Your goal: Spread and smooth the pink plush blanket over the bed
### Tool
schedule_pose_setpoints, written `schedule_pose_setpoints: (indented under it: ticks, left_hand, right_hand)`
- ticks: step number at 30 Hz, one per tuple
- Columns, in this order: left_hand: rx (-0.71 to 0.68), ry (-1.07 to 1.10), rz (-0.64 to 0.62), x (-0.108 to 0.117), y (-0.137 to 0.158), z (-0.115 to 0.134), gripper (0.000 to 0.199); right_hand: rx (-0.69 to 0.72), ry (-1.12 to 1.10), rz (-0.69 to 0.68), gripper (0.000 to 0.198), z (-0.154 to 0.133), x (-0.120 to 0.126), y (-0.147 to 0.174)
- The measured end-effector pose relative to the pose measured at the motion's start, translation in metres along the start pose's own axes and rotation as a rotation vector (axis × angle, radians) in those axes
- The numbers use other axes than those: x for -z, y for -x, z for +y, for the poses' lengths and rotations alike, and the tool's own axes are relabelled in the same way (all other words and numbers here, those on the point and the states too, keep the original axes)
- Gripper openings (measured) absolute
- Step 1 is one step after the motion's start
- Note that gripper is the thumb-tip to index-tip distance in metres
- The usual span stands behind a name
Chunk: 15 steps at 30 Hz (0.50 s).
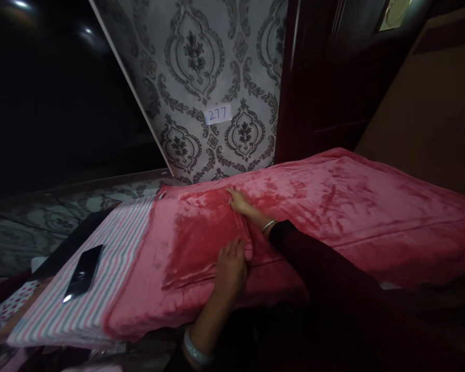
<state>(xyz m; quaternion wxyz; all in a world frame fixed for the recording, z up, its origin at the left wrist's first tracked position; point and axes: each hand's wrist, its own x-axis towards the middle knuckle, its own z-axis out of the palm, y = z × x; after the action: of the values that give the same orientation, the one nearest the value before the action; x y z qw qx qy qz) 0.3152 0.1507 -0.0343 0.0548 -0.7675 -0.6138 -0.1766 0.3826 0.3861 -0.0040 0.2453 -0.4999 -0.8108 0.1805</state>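
A folded red plush cloth (pixel 203 232) lies on a pink plush blanket (pixel 344 196). My left hand (pixel 231 266) is at the near right corner of the folded cloth, its fingers bent over the edge beside a rolled hem. At the far right corner, my right hand (pixel 241 201) touches the cloth with thumb and forefinger apart; its other fingers are partly hidden. A pale bangle (pixel 196 349) circles the left wrist, and a thin bracelet (pixel 269 225) is on the right one below a dark sleeve.
A black phone (pixel 84 273) lies on a striped cloth (pixel 118 248) to the left. Behind are patterned wallpaper (pixel 196 49) with a paper label reading 277 (pixel 217 114), a large dark screen (pixel 58 98) and a dark red door (pixel 321 77). Polka-dot fabric (pixel 15 302) is at the lower left.
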Motion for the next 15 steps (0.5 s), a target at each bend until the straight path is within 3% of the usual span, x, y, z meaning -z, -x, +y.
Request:
schedule_pose_setpoints:
  ticks: [6, 9, 12, 15]
  left_hand:
    - [-0.043, -0.069, 0.004, -0.012, -0.003, 0.022, 0.047]
    - [-0.085, 0.072, 0.006, -0.004, 0.007, 0.024, 0.046]
    - [-0.098, 0.338, -0.065, 0.024, -0.001, 0.003, 0.04]
    - [0.035, 0.322, -0.075, 0.056, -0.043, -0.044, 0.046]
  right_hand:
    - [-0.058, 0.027, -0.033, 0.062, 0.009, 0.006, 0.007]
    - [-0.086, 0.052, -0.056, 0.062, 0.012, 0.004, 0.011]
    - [-0.111, 0.085, -0.031, 0.065, 0.002, 0.005, 0.009]
    - [-0.086, 0.132, 0.005, 0.063, -0.019, 0.006, 0.0]
